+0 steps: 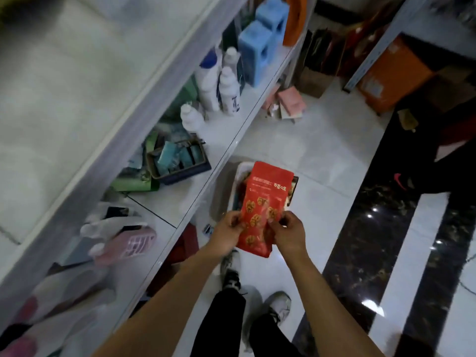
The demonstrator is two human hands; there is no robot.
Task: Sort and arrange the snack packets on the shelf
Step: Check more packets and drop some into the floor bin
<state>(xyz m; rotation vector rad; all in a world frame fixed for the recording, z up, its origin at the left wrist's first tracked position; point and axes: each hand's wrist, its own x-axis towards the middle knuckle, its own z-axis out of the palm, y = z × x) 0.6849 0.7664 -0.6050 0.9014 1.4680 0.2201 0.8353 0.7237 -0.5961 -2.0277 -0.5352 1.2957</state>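
A red snack packet (265, 199) with walnut pictures hangs upright in front of me, above the floor. My left hand (229, 231) pinches its lower left edge and my right hand (289, 233) pinches its lower right edge. Directly behind the packet a white basket (240, 168) stands on the floor with more packets inside, mostly hidden by the red one. The white shelf (213, 140) runs along my left side.
On the shelf stand white bottles (228, 91), blue jugs (255, 52), a dark basket of teal packs (177, 161) and a pink basket (134, 244). Pink boxes (291, 101) lie on the floor by the shelf's far end. A second rack holding an orange box (391, 76) stands at the right. My feet (278, 307) are below.
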